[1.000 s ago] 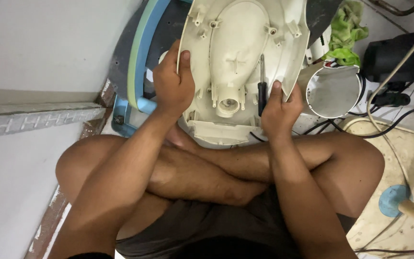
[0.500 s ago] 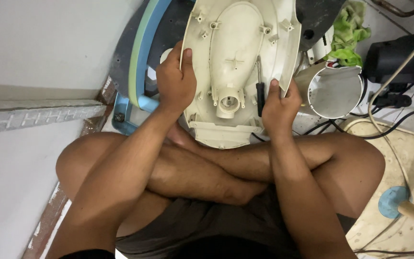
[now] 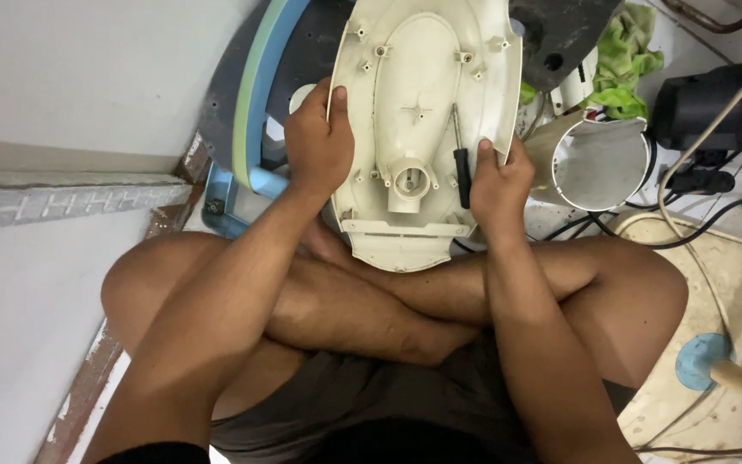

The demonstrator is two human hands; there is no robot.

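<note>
The left hand (image 3: 319,142) grips the left rim of the cream plastic cover (image 3: 422,112), fingers curled over the edge and thumb pressed on the inner face. The right hand (image 3: 495,185) clamps the cover's right rim the same way, and also pins a black-handled screwdriver (image 3: 459,163) against the inner face; the shaft points away from the person. Both hands are closed on the cover.

The cover is held hollow side up, above the crossed legs, its near end resting over the shins. A round socket (image 3: 410,180) sits on the inner face between the two hands.

Left of the cover stands a blue and green ring-shaped part (image 3: 255,103). Right of the cover lies a white cylindrical housing (image 3: 599,159), open end toward the camera. Beyond that housing are a green cloth (image 3: 624,64) and a black motor (image 3: 697,107), with cables (image 3: 689,215) trailing near it.
</note>
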